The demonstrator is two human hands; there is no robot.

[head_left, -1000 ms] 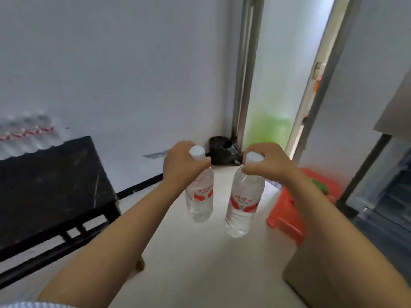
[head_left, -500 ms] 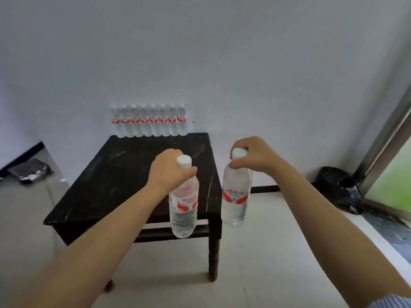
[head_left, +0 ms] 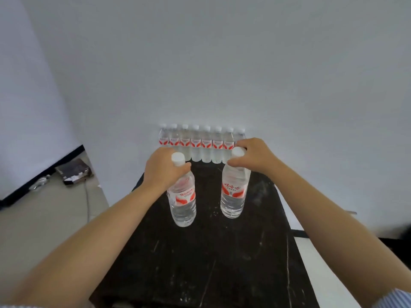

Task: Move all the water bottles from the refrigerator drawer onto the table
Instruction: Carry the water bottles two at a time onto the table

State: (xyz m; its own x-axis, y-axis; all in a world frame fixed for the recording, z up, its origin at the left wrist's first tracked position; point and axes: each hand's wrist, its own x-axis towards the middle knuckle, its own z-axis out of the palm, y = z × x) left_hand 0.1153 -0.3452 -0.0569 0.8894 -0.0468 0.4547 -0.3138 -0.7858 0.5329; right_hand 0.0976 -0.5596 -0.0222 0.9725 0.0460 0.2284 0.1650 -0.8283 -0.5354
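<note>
Standing along the far edge of the black table [head_left: 222, 263], against the white wall [head_left: 200, 63], is a row of bottles [head_left: 201, 143], packed side by side w/ white caps and red labels; approx eight, far-right one partly behind the right hand [head_left: 255, 155]. That row sits just beyond both hands. Tabletop is scuffed w/ pale scratches. On the floor to the left, near the dark skirting, lies a dark flat box [head_left: 74, 172] w/ a thin cable trailing from it.

Left hand [head_left: 163, 171] is closed round the neck of the left bottle [head_left: 182, 198], fingers wrapped just under the white cap. Right hand is closed likewise round the neck of the right bottle [head_left: 234, 192], cap poking out betw. thumb and fingers. Both bottles are clear plastic, full of water, red-and-white label round the middle; right label shows red characters, left one is turned and unreadable. Both upright, slightly tilted, well apart from each other, over the middle of the table. Can't tell if the bases touch the tabletop or hang just above it.

Table's near edge and legs are cut off at the bottom of the frame. Striped sleeve [head_left: 395, 298] is only partly visible at bottom right. Labels in the back row are too small to read.
</note>
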